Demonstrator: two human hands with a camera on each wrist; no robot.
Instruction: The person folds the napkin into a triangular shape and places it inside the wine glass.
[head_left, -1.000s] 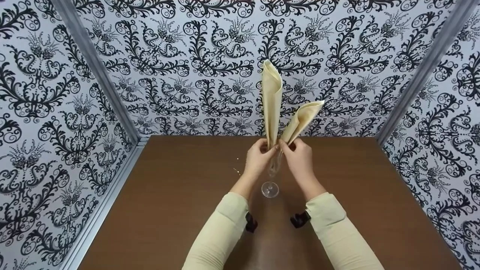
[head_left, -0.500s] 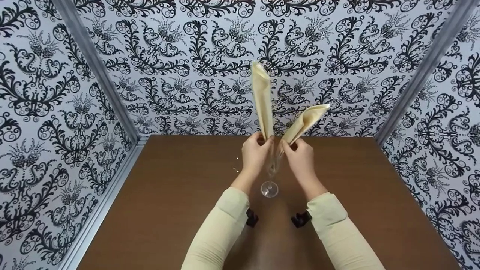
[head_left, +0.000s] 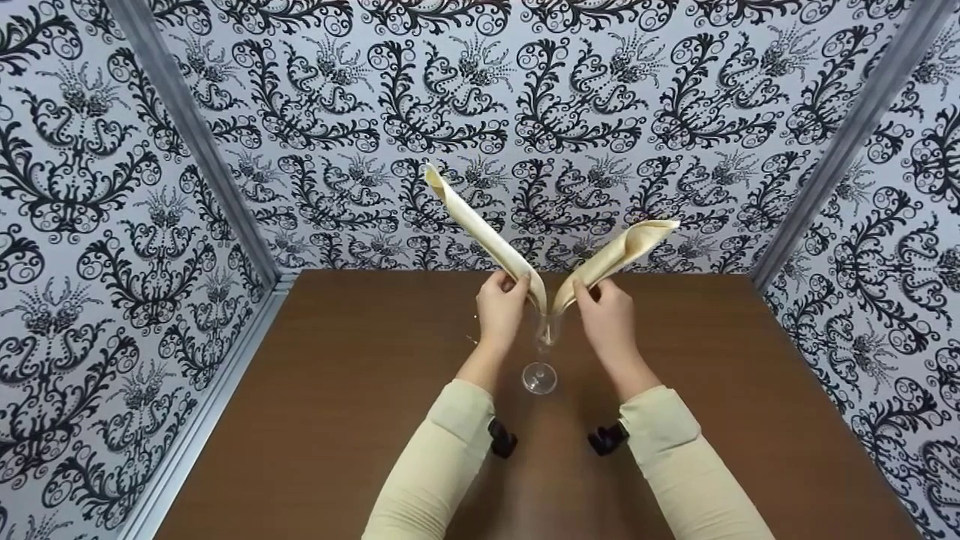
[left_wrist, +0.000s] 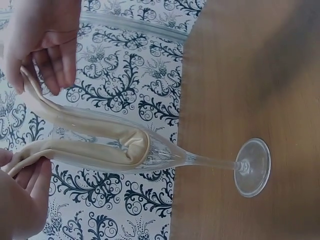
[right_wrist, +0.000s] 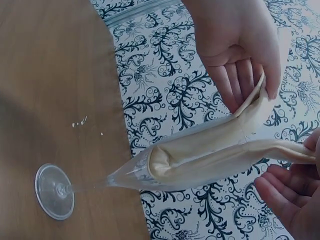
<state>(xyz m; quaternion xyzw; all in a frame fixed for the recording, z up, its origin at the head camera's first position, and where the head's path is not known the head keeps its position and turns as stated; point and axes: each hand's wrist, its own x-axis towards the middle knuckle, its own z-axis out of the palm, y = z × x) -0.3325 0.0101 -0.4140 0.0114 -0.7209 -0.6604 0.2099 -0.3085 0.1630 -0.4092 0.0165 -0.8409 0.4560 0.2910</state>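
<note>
A pale yellow cloth napkin (head_left: pixel 487 234) is bent double inside a clear champagne flute (head_left: pixel 539 378). Its folded bottom sits low in the bowl in the left wrist view, and two rolled ends spread out over the rim in a V. My left hand (head_left: pixel 498 316) pinches the longer left end between thumb and fingers. The shorter right end, with an open rolled tip, is pinched by my right hand (head_left: pixel 609 321). Both hands are just above the bowl, one on each side. The flute stands upright on its round foot (right_wrist: pixel 55 191).
The flute rests on a brown wooden table (head_left: pixel 360 405). Small light specks (right_wrist: pixel 80 121) lie on the wood left of the glass. Patterned walls (head_left: pixel 337 150) with grey metal posts (head_left: pixel 202 150) enclose the back and sides. A black wrist mount (head_left: pixel 606 439) sits at each cuff.
The left napkin end has swung from nearly upright far out to the left, and my left hand moved slightly left with it. My right hand tilted the right end a little further right.
</note>
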